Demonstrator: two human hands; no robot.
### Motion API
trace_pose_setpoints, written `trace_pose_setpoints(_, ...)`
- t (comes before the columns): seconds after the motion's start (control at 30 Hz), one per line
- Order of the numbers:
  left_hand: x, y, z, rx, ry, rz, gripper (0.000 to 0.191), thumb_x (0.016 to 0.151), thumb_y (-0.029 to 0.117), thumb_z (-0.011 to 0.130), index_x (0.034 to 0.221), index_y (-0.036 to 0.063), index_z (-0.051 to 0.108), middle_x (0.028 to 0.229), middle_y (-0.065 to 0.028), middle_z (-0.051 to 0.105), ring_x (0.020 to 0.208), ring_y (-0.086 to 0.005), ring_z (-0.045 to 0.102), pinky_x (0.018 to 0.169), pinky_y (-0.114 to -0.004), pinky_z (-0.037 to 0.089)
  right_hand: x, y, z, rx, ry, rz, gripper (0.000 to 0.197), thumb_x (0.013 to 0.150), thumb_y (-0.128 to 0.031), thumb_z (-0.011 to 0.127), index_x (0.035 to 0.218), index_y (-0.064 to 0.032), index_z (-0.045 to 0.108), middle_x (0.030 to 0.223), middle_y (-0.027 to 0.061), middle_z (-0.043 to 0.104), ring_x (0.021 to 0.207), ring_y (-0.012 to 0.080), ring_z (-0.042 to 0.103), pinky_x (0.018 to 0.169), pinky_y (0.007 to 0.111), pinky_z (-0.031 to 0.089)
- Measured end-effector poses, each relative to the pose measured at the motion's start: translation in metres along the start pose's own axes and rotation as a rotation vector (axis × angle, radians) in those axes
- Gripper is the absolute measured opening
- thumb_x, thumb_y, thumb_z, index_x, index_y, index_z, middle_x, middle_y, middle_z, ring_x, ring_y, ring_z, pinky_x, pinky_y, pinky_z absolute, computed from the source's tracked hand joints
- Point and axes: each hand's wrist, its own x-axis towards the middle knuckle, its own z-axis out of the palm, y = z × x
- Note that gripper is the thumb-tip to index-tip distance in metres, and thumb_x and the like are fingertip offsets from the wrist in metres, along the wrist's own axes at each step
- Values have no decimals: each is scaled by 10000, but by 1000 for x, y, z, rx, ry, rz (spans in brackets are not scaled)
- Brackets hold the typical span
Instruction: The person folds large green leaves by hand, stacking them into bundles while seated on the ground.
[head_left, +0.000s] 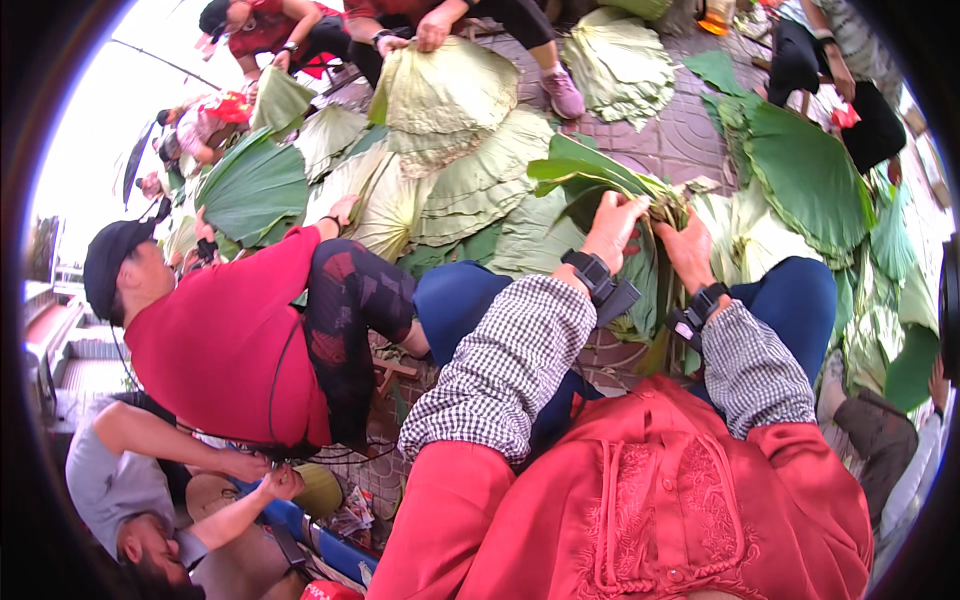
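Both hands are at a folded bundle of green lotus leaves (592, 169), above my spread knees. The fingers of my left hand (611, 229) pinch the bundle's lower edge, close to its gathered brownish end (667, 201). At that gathered end, my right hand (688, 244) grips from the other side, thumb towards the left hand. Black bands with small devices circle both wrists. Pale, dried-looking lotus leaves (487, 184) lie in overlapping stacks beyond my hands. More leaves (641, 281) hang or lie below the hands, partly hidden by them.
A person in a red shirt (225, 337) sits close on my left, hands at a leaf stack (255, 187). Opposite, another person's hands (420, 34) hold pale leaves. Large green leaves (802, 172) are piled right. Behind left are a person in grey (112, 465) and a blue box (289, 517).
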Motion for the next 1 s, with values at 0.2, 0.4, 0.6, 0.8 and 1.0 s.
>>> trace_pose_setpoints(0.2, -18, 13, -24, -188, -11, 120, 421, 866, 279, 660, 1104, 126, 349, 1111, -61, 502, 903, -220, 572, 749, -424, 508, -3, -56, -2, 59, -133, -165, 524, 702, -261, 729, 1126, 10, 584, 936, 166, 688, 866, 283, 668, 775, 352, 508)
trace_pose_setpoints(0.4, -4, -3, -21, -202, -10, 81, 452, 884, 342, 630, 1209, 123, 404, 1136, -52, 520, 944, -203, 550, 766, -399, 493, 1, -22, 8, 13, -146, -154, 496, 727, -302, 695, 1118, -21, 575, 944, 181, 677, 893, 316, 659, 799, 380, 501)
trace_pose_setpoints(0.6, -15, -5, -55, -169, -35, -85, 426, 867, 359, 625, 1169, 108, 458, 1008, -29, 603, 849, -187, 606, 696, -402, 488, -29, -24, 32, 86, -415, -107, 637, 733, -326, 731, 1213, 8, 482, 1089, 223, 627, 1041, 334, 607, 906, 377, 459)
trace_pose_setpoints(0.8, -6, -18, -59, -174, 113, -137, 642, 770, 325, 760, 1226, 99, 368, 1129, -87, 556, 975, -254, 588, 750, -480, 511, -23, -24, 19, 188, -624, 13, 830, 666, -325, 775, 1341, 12, 428, 1206, 203, 582, 1116, 286, 562, 966, 322, 414)
trace_pose_setpoints(1.0, -11, -22, -52, -139, 181, -65, 488, 779, 230, 755, 1178, 121, 496, 1026, -24, 618, 896, -167, 607, 753, -367, 506, -31, -27, 16, 96, -696, -126, 757, 703, -309, 754, 1321, -4, 440, 1193, 220, 579, 1098, 321, 566, 958, 343, 422)
